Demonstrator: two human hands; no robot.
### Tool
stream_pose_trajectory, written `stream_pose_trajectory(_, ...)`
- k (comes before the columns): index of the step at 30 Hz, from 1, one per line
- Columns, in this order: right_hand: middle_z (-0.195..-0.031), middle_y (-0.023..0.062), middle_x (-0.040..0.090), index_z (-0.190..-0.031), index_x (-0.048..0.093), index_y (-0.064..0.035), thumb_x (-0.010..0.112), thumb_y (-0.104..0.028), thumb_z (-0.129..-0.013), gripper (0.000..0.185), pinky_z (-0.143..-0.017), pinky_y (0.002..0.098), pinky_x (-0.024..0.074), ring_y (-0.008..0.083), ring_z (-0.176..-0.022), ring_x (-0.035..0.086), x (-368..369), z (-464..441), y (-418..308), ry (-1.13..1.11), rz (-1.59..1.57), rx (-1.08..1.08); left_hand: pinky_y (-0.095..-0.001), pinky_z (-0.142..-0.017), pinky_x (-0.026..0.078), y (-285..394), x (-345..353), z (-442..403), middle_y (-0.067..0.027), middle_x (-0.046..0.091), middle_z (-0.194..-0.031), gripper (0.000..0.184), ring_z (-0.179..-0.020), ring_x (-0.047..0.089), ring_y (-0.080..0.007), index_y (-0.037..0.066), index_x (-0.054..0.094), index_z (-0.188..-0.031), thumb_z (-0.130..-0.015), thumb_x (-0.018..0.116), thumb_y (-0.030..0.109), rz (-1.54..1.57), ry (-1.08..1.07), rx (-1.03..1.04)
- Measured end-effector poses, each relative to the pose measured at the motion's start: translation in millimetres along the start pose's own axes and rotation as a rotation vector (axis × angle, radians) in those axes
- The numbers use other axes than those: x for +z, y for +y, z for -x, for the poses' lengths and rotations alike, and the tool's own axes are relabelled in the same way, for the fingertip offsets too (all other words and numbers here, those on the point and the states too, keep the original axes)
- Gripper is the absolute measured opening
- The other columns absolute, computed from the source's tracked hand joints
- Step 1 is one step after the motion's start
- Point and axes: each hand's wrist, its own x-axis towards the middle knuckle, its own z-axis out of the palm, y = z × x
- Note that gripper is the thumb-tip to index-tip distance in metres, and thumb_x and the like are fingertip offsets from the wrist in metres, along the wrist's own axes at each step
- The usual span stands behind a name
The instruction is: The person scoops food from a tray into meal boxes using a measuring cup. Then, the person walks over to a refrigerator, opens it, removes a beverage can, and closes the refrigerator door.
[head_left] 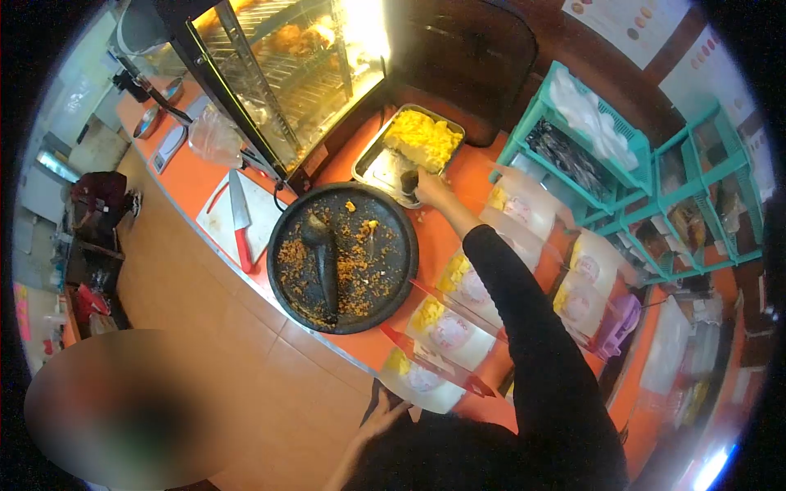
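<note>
My right hand [431, 188], in a black sleeve, is closed around the dark handle of a utensil [408, 182]. It is over the near end of a metal tray [378, 169]; the utensil's working end is hard to make out. Yellow scrambled egg [426, 139] fills the tray's far part. At the counter's near edge, my left hand [383, 419] grips the side of an open white paper food box [419, 389], its fingers partly hidden. Yellow food and a round printed mark show in that box. More open boxes [450, 332] stand beside it in rows.
A large dark stone mortar [385, 307] with brown crumbs holds a stone pestle [325, 274]. A knife [239, 213] lies on a white cutting board [214, 214]. Behind are a lit glass display warmer [286, 74] and green baskets [565, 176]. Another person [102, 196] bends at far left.
</note>
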Motion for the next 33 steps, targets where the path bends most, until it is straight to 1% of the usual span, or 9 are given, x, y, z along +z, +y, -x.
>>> stream_pose_trajectory(6,-0.126,0.0219,0.055,-0.138,0.031,-0.0108,0.048,-0.036,-0.09,0.057,-0.101,0.067,0.025,0.0452,-0.119,0.048,-7,10,-19,-0.165,0.051,0.117,-0.0367,-0.098,0.042,-11,-53,11,-0.0179,0.054,-0.124,0.043,-0.115,0.053,-0.025,-0.001,0.045,-0.127,-0.095,0.056,0.026,-0.095,-0.052,-0.135)
stream_pose_trajectory(8,-0.128,0.0212,0.054,-0.135,0.038,-0.0087,0.048,-0.043,-0.09,0.058,-0.101,0.0646,0.0253,0.0422,-0.121,0.048,-12,15,-31,0.042,0.113,0.083,-0.0359,-0.097,0.043,-19,-71,11,-0.018,0.056,-0.121,0.04,-0.113,0.053,-0.0256,0.001,0.048,-0.126,-0.096,0.055,0.026,-0.126,-0.015,-0.138)
stream_pose_trajectory(9,-0.119,0.0195,0.061,-0.122,0.055,-0.0061,0.048,-0.045,-0.09,0.051,-0.095,0.0593,0.0368,0.0368,-0.113,0.056,-15,7,-38,0.176,0.053,0.143,-0.0358,-0.096,0.043,-12,-77,15,-0.0182,0.057,-0.119,0.038,-0.112,0.054,-0.0258,0.002,0.049,-0.125,-0.096,0.055,0.026,-0.154,0.01,-0.148)
stream_pose_trajectory(13,-0.094,0.0163,0.07,-0.099,0.069,-0.0071,0.046,-0.045,-0.092,0.045,-0.073,0.0502,0.0511,0.0346,-0.088,0.067,-22,-3,-32,0.431,-0.191,0.192,-0.0357,-0.093,0.043,-4,-95,22,-0.0158,0.062,-0.113,0.037,-0.107,0.055,-0.0235,0.005,0.049,-0.127,-0.096,0.052,0.025,-0.295,0.096,-0.189)
stream_pose_trajectory(19,-0.108,0.0199,0.066,-0.109,0.067,-0.0076,0.048,-0.05,-0.091,0.049,-0.084,0.0494,0.0491,0.0341,-0.104,0.062,15,-22,28,0.281,-0.091,0.28,-0.0377,-0.086,0.049,-33,-108,26,-0.0183,0.062,-0.108,0.038,-0.099,0.06,-0.026,0.004,0.053,-0.123,-0.095,0.054,0.029,-0.357,0.193,-0.01)
stream_pose_trajectory(24,-0.096,0.0246,0.066,-0.095,0.069,0.0001,0.048,-0.047,-0.091,0.052,-0.076,0.0506,0.0505,0.0406,-0.089,0.064,38,-33,43,0.279,-0.045,0.108,-0.037,-0.086,0.05,-21,-105,29,-0.0135,0.062,-0.112,0.04,-0.099,0.061,-0.0249,0.003,0.052,-0.124,-0.095,0.056,0.029,-0.324,0.126,0.002)
stream_pose_trajectory(25,-0.092,0.0183,0.069,-0.095,0.071,-0.0069,0.052,-0.033,-0.088,0.033,-0.072,0.0485,0.0528,0.0382,-0.085,0.066,31,-26,34,0.245,0.063,0.111,-0.0369,-0.085,0.05,-35,-112,27,-0.014,0.062,-0.112,0.037,-0.099,0.062,-0.0259,0.003,0.053,-0.123,-0.094,0.056,0.026,-0.257,0.148,0.014)
stream_pose_trajectory(29,-0.109,0.0225,0.064,-0.104,0.068,-0.0051,0.051,-0.032,-0.089,0.035,-0.082,0.0471,0.0521,0.037,-0.103,0.062,20,-30,39,0.023,0.145,0.112,-0.0372,-0.085,0.05,-23,-145,28,-0.015,0.063,-0.112,0.034,-0.099,0.062,-0.0275,0.003,0.056,-0.12,-0.093,0.056,0.023,-0.344,0.22,0.132)
stream_pose_trajectory(33,-0.111,0.0213,0.064,-0.101,0.07,-0.0068,0.053,-0.026,-0.085,0.03,-0.08,0.0462,0.0532,0.035,-0.098,0.065,18,-21,35,0.008,0.393,-0.005,-0.0369,-0.085,0.051,12,-193,17,-0.017,0.064,-0.109,0.031,-0.097,0.063,-0.0276,0.001,0.059,-0.114,-0.091,0.059,0.021,-0.404,0.404,0.231)
